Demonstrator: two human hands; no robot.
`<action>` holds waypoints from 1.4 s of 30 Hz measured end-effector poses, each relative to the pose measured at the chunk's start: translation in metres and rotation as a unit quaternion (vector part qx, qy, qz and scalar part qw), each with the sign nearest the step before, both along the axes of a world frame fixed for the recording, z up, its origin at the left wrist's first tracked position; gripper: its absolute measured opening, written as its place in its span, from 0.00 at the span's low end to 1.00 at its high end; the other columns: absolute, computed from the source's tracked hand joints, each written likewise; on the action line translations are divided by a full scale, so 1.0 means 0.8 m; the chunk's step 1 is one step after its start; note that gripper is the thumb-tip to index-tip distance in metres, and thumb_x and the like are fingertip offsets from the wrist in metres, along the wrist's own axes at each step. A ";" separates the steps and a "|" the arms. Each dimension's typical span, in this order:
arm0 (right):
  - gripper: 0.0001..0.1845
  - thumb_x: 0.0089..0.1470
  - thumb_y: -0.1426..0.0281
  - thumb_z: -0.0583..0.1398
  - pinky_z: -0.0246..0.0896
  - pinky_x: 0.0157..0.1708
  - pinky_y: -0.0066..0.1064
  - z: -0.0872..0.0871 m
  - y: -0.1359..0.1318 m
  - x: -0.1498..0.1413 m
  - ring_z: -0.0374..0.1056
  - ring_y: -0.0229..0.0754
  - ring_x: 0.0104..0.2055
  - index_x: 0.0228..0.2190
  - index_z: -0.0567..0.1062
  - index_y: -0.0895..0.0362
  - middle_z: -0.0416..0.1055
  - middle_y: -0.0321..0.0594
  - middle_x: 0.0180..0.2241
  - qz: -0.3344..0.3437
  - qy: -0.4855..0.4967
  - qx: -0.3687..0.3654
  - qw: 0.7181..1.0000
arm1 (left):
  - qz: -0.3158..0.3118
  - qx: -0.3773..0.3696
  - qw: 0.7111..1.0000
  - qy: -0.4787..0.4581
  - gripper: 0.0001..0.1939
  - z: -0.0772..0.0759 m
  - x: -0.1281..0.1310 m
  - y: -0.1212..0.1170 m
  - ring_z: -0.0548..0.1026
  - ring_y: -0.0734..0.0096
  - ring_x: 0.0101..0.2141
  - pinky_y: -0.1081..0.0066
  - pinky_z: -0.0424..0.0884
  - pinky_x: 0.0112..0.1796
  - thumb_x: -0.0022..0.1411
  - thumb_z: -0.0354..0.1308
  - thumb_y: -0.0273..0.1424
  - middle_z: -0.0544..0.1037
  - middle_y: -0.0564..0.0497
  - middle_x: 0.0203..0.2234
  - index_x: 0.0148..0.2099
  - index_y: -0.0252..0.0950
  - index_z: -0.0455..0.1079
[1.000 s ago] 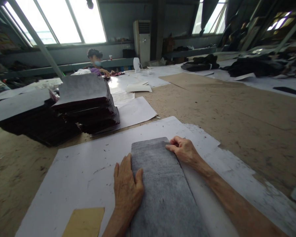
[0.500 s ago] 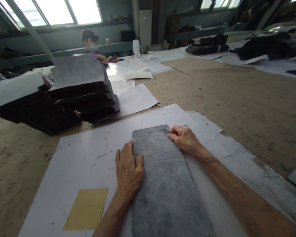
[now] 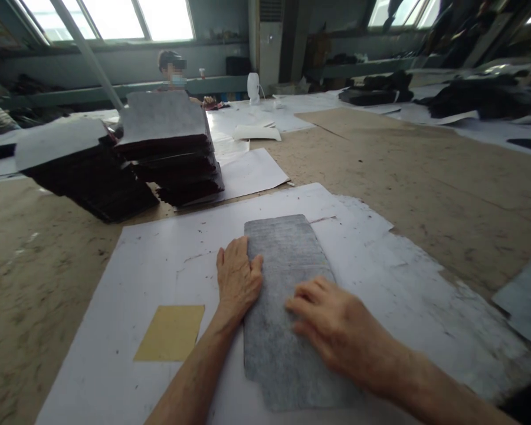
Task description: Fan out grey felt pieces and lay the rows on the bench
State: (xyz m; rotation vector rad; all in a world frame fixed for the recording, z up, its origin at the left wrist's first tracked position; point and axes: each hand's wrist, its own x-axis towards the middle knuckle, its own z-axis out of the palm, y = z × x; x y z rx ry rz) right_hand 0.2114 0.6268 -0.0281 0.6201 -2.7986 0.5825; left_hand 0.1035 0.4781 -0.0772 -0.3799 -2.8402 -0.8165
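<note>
The right hand (image 3: 331, 321) (blurred) hides part of the gray panel (image 3: 275, 321).

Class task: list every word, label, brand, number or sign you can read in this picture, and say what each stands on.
None can be read.
Grey sheet: no lettering shows.
Yellow card: no lettering shows.
White paper: specks and streaks, no letters.
Tall cabinet at the back: a small mark, too small to read.
</note>
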 end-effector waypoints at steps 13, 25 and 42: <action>0.15 0.54 0.82 0.48 0.59 0.40 0.34 -0.039 -0.017 0.092 0.62 0.42 0.39 0.33 0.72 0.58 0.69 0.42 0.34 -0.036 0.087 -0.037 0.995 | 0.016 0.003 1.000 -0.018 0.22 0.005 -0.004 0.002 0.61 0.62 0.56 0.54 0.47 0.59 0.58 0.48 0.31 0.67 0.46 0.54 0.55 0.34 0.61; 0.21 0.57 0.70 0.53 0.59 0.52 0.43 -0.011 -0.003 0.039 0.56 0.50 0.56 0.52 0.65 0.65 0.63 0.52 0.52 -0.014 0.115 0.020 0.993 | 0.008 -0.017 0.999 0.034 0.20 0.001 0.002 0.004 0.62 0.60 0.55 0.53 0.50 0.58 0.60 0.47 0.30 0.67 0.42 0.53 0.55 0.33 0.61; 0.14 0.52 0.82 0.49 0.65 0.28 0.29 -0.031 -0.021 0.074 0.66 0.39 0.28 0.26 0.71 0.59 0.70 0.40 0.25 0.082 0.127 -0.047 0.987 | 0.011 0.000 1.000 0.008 0.21 -0.001 -0.004 0.002 0.61 0.60 0.56 0.54 0.48 0.58 0.59 0.48 0.31 0.67 0.45 0.54 0.54 0.34 0.61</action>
